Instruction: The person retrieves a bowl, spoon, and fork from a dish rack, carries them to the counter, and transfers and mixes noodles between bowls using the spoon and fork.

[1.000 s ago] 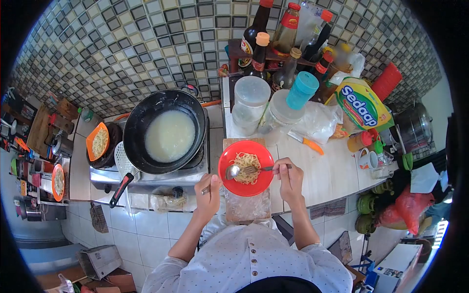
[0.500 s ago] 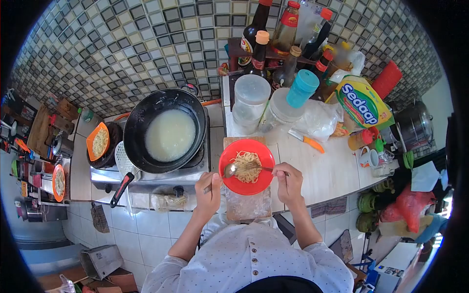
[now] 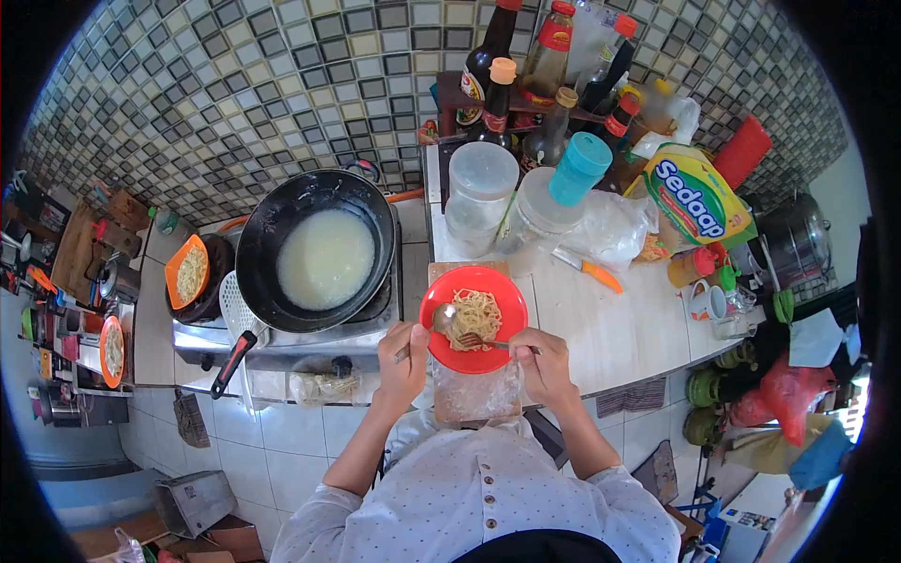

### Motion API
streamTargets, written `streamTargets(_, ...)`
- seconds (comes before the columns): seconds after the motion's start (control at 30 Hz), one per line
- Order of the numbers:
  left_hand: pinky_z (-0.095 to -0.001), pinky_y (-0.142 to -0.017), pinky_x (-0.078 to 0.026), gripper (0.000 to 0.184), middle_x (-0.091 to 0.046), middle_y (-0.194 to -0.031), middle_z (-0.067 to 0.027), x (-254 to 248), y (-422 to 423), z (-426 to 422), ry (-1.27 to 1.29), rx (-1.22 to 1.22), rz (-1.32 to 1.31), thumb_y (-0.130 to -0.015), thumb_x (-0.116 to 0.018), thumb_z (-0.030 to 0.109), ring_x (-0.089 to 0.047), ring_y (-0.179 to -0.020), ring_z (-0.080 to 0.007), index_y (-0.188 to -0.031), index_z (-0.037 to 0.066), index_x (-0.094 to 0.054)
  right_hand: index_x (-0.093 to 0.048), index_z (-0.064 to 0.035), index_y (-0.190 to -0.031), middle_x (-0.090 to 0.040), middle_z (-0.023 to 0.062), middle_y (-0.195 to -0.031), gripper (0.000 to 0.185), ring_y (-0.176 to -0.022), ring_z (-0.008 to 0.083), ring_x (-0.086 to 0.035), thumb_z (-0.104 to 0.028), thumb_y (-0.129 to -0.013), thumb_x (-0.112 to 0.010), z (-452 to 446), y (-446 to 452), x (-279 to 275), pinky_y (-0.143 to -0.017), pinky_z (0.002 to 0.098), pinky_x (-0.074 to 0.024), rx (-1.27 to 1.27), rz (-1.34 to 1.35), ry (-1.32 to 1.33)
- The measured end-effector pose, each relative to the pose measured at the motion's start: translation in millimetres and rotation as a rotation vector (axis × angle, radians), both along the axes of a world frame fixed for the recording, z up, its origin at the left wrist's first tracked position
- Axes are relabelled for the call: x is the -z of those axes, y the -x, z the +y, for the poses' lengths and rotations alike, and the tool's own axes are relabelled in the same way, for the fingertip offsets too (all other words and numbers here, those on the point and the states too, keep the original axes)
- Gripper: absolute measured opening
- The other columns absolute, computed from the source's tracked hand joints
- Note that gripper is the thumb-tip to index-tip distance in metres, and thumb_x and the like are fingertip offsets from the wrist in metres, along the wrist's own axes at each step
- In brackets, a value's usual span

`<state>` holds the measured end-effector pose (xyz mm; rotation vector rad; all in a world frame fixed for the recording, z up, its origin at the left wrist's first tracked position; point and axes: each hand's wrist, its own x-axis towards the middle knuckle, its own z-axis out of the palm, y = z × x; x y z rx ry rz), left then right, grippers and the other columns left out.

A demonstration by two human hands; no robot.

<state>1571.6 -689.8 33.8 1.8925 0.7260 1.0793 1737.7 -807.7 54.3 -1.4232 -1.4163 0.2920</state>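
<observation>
A red bowl (image 3: 511, 298) of noodles (image 3: 481, 314) sits on a wooden board (image 3: 479, 399) at the counter's front edge. My left hand (image 3: 402, 361) is closed around the handle of a spoon (image 3: 445, 318), whose bowl rests at the left side of the noodles. From the right, my right hand (image 3: 542, 364) grips a fork (image 3: 472, 341); its tines touch the lower part of the noodles. Both hands are just outside the bowl's rim, one on each side.
Left of the bowl, a black wok (image 3: 251, 253) with cloudy liquid stands on the stove, a slotted spatula (image 3: 239, 300) beside it. An orange bowl (image 3: 173, 281) of noodles is farther left. Jars (image 3: 483, 188), bottles, a knife (image 3: 599, 275) and a Sedaap pack (image 3: 694, 199) occupy the right counter.
The fork has moved down and slightly left, toward the lower part of the noodles, and my right hand has lowered. The spoon has shifted only slightly. The noodles have changed shape.
</observation>
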Motion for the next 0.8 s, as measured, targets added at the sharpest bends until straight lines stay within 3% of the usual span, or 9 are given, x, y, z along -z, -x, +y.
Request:
streamTargets(0.1, -0.0335, -0.051, -0.03, 0.031, -0.043, -0.052, -0.0107, -3, 1, -2, 0.139, -0.021, -0.044, -0.086, -0.037, 0.01, -0.037, -0.048, -0.0214, -0.058, -0.002, -0.042, -0.049, 0.0007, -0.075, -0.052, 0.0098, -0.063, 0.014, -0.055, 0.0202, -0.052, -0.007, -0.084, -0.043, -1, -5, -4, -0.052, 0.0278, -0.0424, -0.001, -0.01, -0.004)
streamTargets(0.3, -0.0322, -0.05, -0.03, 0.032, -0.043, -0.052, -0.0103, -13, 8, -7, 0.145, -0.004, -0.057, -0.086, -0.038, 0.011, -0.038, -0.049, -0.0209, -0.058, -0.002, -0.042, -0.049, 0.0006, -0.074, -0.05, 0.0043, -0.061, 0.025, -0.05, 0.0078, -0.043, -0.014, -0.089, -0.036, 3, -3, 3, -0.046, 0.0211, -0.0363, 0.248, 0.261, -0.039)
streamTargets(0.37, -0.032, -0.05, -0.03, 0.032, -0.043, -0.052, -0.0104, -12, 5, -8, 0.146, -0.001, -0.017, -0.087, -0.038, 0.012, -0.038, -0.049, -0.0209, -0.058, -0.002, -0.042, -0.046, -0.0023, -0.071, -0.046, 0.0025, -0.059, 0.031, -0.047, 0.0052, -0.038, -0.023, -0.091, -0.034, 9, 2, 10, -0.043, 0.0183, -0.0313, 0.243, 0.403, -0.015)
streamTargets(0.47, -0.0318, -0.051, -0.03, 0.032, -0.043, -0.053, -0.0108, -2, 5, -4, 0.184, -0.004, 0.007, -0.087, -0.039, 0.013, -0.038, -0.048, -0.0211, -0.058, -0.002, -0.042, -0.047, -0.0013, -0.07, -0.045, 0.0015, -0.058, 0.029, -0.047, 0.0052, -0.038, -0.018, -0.091, -0.035, 7, 0, 18, -0.043, 0.0187, -0.0313, 0.239, 0.547, 0.045)
streamTargets(0.8, -0.0322, -0.053, -0.031, 0.03, -0.043, -0.053, -0.011, -11, 6, -3, 0.114, 0.015, 0.011, -0.086, -0.038, 0.011, -0.038, -0.049, -0.0219, -0.06, -0.002, -0.045, -0.046, -0.0021, -0.07, -0.043, 0.0004, -0.056, 0.031, -0.047, 0.005, -0.037, -0.02, -0.091, -0.033, 3, -23, 6, -0.042, 0.0194, -0.0301, 0.367, 0.4, 0.039)
